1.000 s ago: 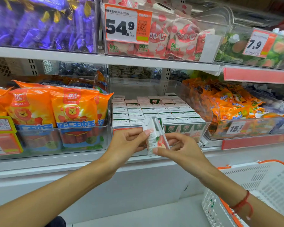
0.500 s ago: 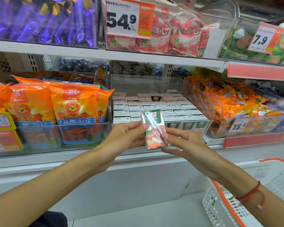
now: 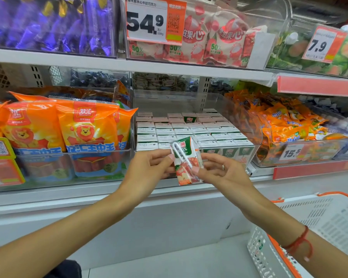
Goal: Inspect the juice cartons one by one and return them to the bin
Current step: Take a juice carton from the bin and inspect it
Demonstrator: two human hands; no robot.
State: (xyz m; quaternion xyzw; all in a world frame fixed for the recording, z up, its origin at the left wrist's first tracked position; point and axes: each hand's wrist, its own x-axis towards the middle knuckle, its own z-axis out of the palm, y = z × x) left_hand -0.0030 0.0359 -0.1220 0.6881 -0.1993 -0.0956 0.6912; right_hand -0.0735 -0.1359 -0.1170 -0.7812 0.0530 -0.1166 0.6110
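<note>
A shop aisle with white shelving; on the middle shelf a clear bin (image 3: 255, 137) holds rows of juice cartons (image 3: 189, 133), between orange sausage packs (image 3: 82, 129) and orange snack bags (image 3: 285, 125); in front of the bin, one carton (image 3: 186, 163) is held tilted, straw side showing, pinched by the left hand (image 3: 149, 169) and the right hand (image 3: 221, 173); price tags (image 3: 155, 21) hang above; a white basket (image 3: 317, 233) sits lower right.

Orange sausage bags (image 3: 68, 133) left of centre; purple sweets (image 3: 52, 23) above; price tag 54.9 (image 3: 155, 21); orange snack packs (image 3: 279, 121) right; white basket (image 3: 319, 227) lower right
</note>
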